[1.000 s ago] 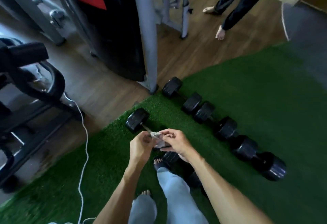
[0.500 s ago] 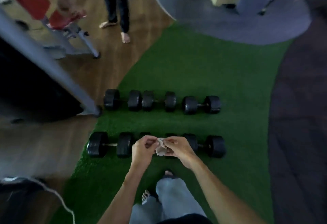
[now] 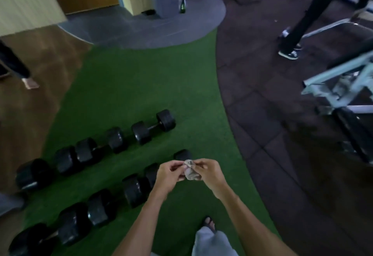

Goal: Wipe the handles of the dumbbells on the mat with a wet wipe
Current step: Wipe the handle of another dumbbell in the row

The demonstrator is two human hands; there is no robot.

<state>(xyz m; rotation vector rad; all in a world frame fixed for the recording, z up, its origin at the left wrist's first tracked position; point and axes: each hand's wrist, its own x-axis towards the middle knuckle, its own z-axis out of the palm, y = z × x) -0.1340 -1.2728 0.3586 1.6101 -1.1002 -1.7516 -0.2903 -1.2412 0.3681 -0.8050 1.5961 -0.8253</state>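
Both my hands hold a crumpled grey wet wipe [image 3: 191, 172] in front of me, above the near row of dumbbells. My left hand [image 3: 171, 174] pinches its left edge, and my right hand [image 3: 207, 172] grips it from the right. Black dumbbells lie in two slanted rows on the green mat [image 3: 145, 86]. The far row ends in a dumbbell [image 3: 153, 127] with a bare handle showing. The near row [image 3: 99, 207] runs from the lower left up to my hands, which hide the handle of its rightmost dumbbell [image 3: 182, 154].
Dark rubber flooring [image 3: 282, 154] borders the mat on the right, with a pale blue bench frame [image 3: 339, 86] and a person's leg in a sneaker [image 3: 290, 51]. Another person's foot [image 3: 30, 83] is on the wood floor at left. A bottle [image 3: 182, 5] stands by a pillar.
The view has swung to the right, so the dumbbell rows now sit at the lower left. My hands stay together on the wipe, working it between the fingers.
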